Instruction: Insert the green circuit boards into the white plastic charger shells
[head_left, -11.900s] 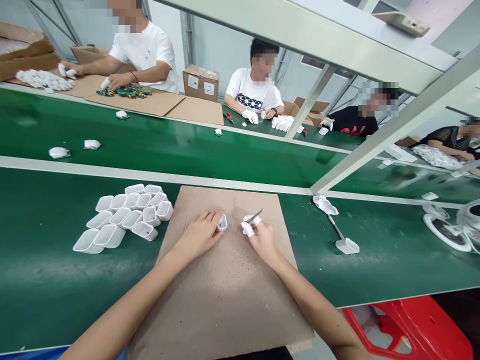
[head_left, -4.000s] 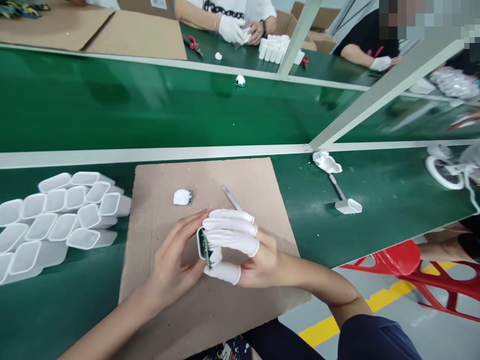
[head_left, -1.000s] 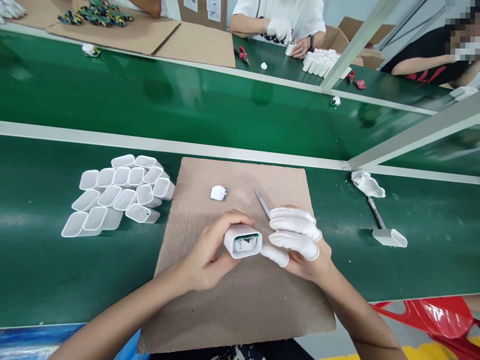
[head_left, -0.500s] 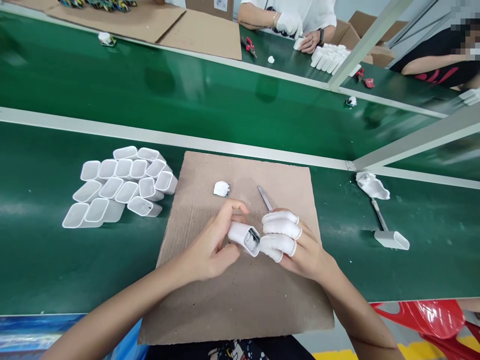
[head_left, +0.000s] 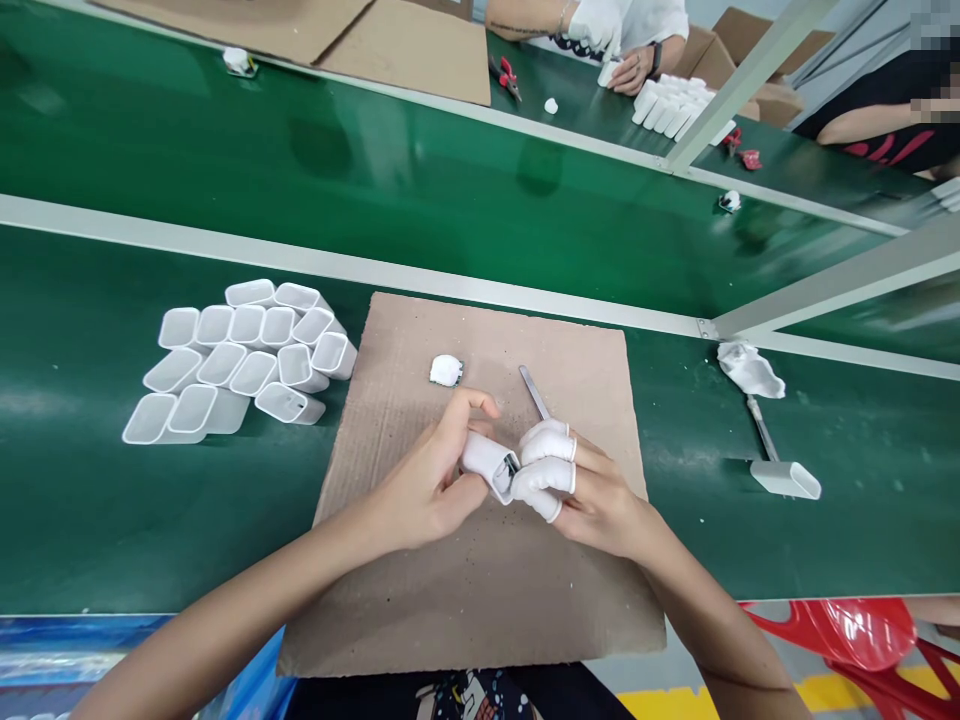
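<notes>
My left hand (head_left: 439, 480) is closed around a white plastic housing (head_left: 484, 459), a short hollow tube with its open end turned to the right. Inside that mouth a dark green and black part shows. My right hand (head_left: 574, 480) wears white finger cots, and its bent fingers are pressed together at the rim of the opening. What they pinch, if anything, is hidden. Just beyond these fingers a slim metal tool (head_left: 533, 391) lies on the cardboard sheet (head_left: 465, 610), its near end covered by the hand. A small circuit board with a white blob on top (head_left: 447, 370) lies behind my left hand.
Several empty white housings (head_left: 225, 365) stand grouped on the green bench (head_left: 67, 520) at left. At right are a white lump of putty (head_left: 750, 370), a metal-shafted tool (head_left: 763, 428) and another housing (head_left: 786, 479). A co-worker's hands (head_left: 634, 70) work across the bench, near red-handled pliers (head_left: 508, 78).
My right fingers have moved a little left, closer over the housing's mouth, and cover more of it. The housing stays in my left hand. The view has shifted slightly.
</notes>
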